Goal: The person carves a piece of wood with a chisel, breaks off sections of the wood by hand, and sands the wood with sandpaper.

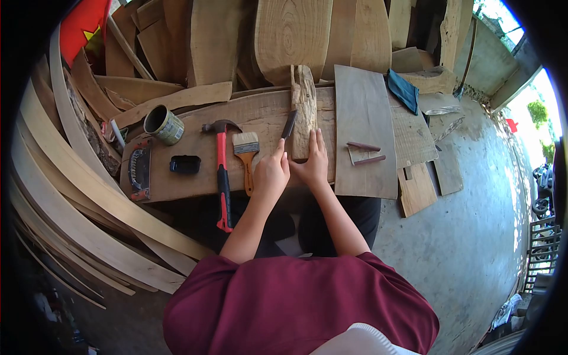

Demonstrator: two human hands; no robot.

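My left hand (271,176) is closed around a dark, narrow-bladed tool (289,125), its index finger stretched along it. The blade's tip leans against the left edge of a rough, pale piece of wood (305,100); the tool's handle is hidden in the hand. On the lower right part of that wood lies my right hand (315,164), fingers extended and thumb spread toward the left hand. The rough wood lies lengthwise across a wide plank (266,112).
Left of the hands lie a brush (245,155), a hammer (222,171), a black tray (185,164), a tin can (164,125) and a sanding block (140,170). Rightward are a thin board (364,130), two brown sticks (368,159) and a blue cloth (403,91). Curved planks (89,195) fill the left.
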